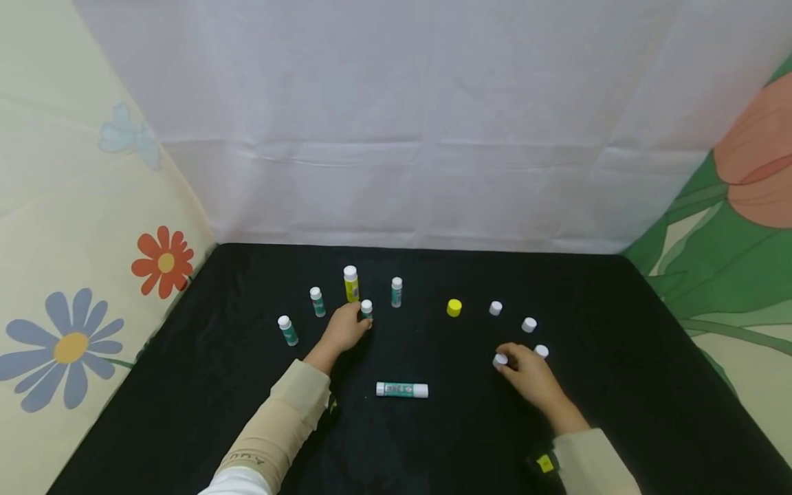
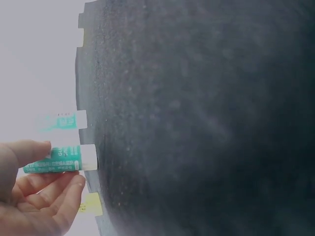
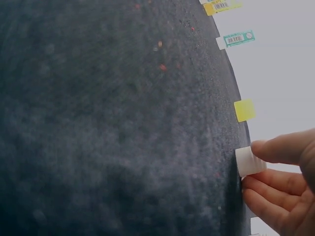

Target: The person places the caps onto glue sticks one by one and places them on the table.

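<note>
Two things we pinch: an upright tube (image 1: 367,310) in our left grip (image 1: 344,330), beyond the lying glue stick (image 1: 402,390); a white cap (image 1: 499,359) in our right grip (image 1: 532,376), right of that stick, seemingly touching the surface (image 1: 445,447).

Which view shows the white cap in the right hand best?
Right wrist: the white cap appears large there, its side plain to see, though the right hand covers part of it. Head shows it much smaller; left wrist doesn't show it.
</note>
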